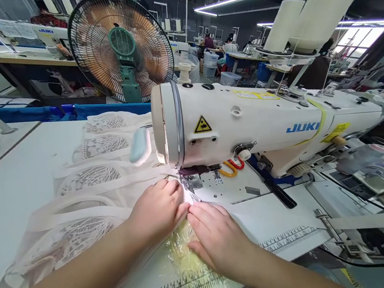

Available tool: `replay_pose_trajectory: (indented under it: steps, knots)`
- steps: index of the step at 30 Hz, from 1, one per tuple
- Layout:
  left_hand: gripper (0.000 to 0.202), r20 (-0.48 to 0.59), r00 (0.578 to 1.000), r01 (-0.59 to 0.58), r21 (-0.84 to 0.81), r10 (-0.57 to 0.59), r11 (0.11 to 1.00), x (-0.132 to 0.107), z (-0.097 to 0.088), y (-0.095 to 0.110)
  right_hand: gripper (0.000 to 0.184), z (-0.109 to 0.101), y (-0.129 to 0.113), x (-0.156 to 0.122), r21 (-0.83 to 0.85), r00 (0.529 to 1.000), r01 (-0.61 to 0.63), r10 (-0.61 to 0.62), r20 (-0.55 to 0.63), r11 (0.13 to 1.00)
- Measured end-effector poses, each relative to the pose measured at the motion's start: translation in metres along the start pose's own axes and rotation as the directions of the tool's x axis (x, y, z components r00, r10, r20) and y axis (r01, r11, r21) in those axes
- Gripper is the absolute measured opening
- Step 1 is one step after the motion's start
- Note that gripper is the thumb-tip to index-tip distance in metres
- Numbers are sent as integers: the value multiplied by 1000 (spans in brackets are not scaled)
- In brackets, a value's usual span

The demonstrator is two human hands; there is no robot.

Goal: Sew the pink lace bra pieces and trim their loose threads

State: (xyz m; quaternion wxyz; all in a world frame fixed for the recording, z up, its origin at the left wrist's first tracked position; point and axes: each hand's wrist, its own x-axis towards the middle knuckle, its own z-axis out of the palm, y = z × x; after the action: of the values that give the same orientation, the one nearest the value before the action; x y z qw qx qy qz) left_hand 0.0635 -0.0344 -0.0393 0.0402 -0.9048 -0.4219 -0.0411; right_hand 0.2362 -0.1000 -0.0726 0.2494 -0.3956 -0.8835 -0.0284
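Here, my left hand (157, 205) and right hand (217, 235) meet, fingers bent over pale fabric (91, 177) at the sewing machine (262, 115); whether they grip, I cannot tell. Behind stand plastic bins (209, 60), contents unclear.

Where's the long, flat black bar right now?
In the head view, the long, flat black bar lies right of centre, slanting below the arm of the white JUKI sewing machine, to the right of the bare right hand.

A sewing workshop, as the JUKI machine (263, 117), thread cones (284, 25) and people (230, 46) at distant worktables (242, 55) show
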Motion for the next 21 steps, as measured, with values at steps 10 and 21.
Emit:
replay_pose_trajectory:
  steps: [10, 21]
  knots:
    - [28, 15, 999, 44, -81, -43, 996, 2, -4, 2, 42, 1, 3, -3, -11, 1000, -23, 23, 2, 1000]
    - [32, -3, 995, -96, -44, 96, 994, 12, -4, -21, 45, 3, 4, 8, -63, 996, -70, 73, 53, 996]
